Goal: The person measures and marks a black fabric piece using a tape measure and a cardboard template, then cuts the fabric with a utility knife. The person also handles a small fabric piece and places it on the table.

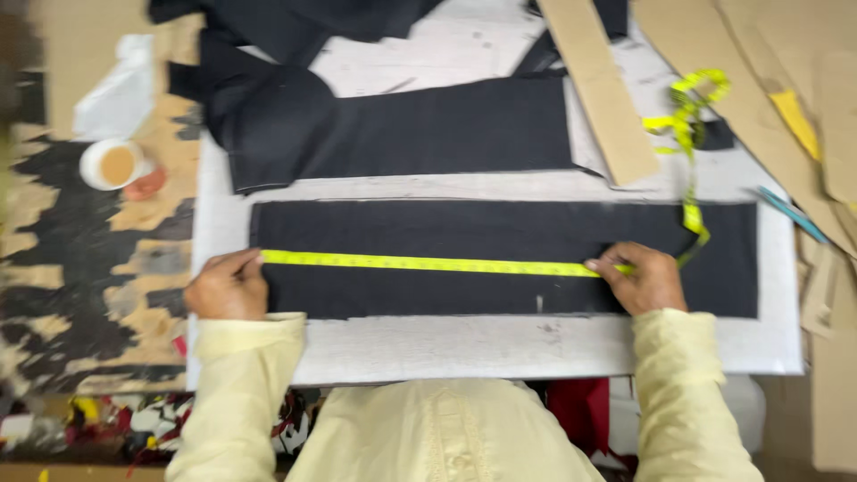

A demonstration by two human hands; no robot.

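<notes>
A long strip of black fabric (500, 286) lies flat across a white board (536, 348). A yellow measuring tape (428, 262) is stretched along it from left to right. My left hand (228, 287) pins the tape's end at the strip's left edge. My right hand (641, 278) presses the tape down on the fabric further right. Beyond my right hand the rest of the tape (687, 125) curls loosely up toward the back.
More black fabric (393, 125) lies behind the strip. Brown cardboard pattern pieces (603, 89) sit at the back right, with a blue pen (790, 212) by the board's right edge. A cup of tea (114, 164) stands at the left on a worn tabletop.
</notes>
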